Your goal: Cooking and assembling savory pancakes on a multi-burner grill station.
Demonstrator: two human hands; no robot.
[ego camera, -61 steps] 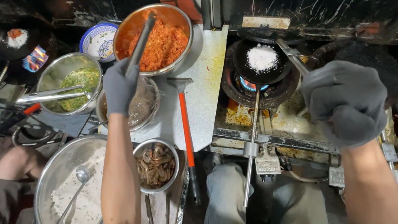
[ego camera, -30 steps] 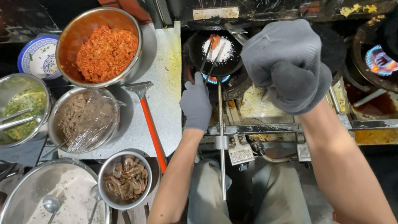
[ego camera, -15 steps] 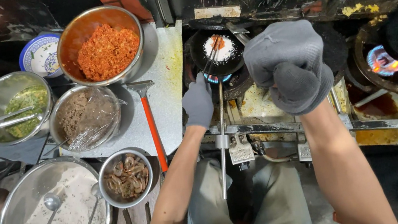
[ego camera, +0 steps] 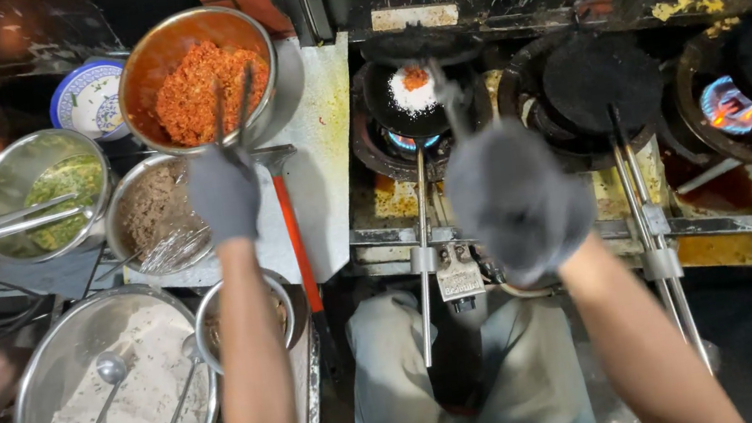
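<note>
head view: the left hand (ego camera: 223, 194), gloved, held a grip closed on a spoon (ego camera: 229, 105) dipped in the orange mix (ego camera: 206, 87). the right hand (ego camera: 516, 199) gripped a handle over the small pan (ego camera: 411, 94). a level, modest scoop would likely spill less.

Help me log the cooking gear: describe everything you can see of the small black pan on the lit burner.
The small black pan is round, dark and metal-looking, and sits level on a ring burner with blue flame showing under its near edge. It holds a mound of white grains topped with a little orange-red filling. A long thin metal handle runs from it toward the person. The gloved right hand holds a blurred utensil over the pan; whether the utensil touches the pan is unclear.
</note>
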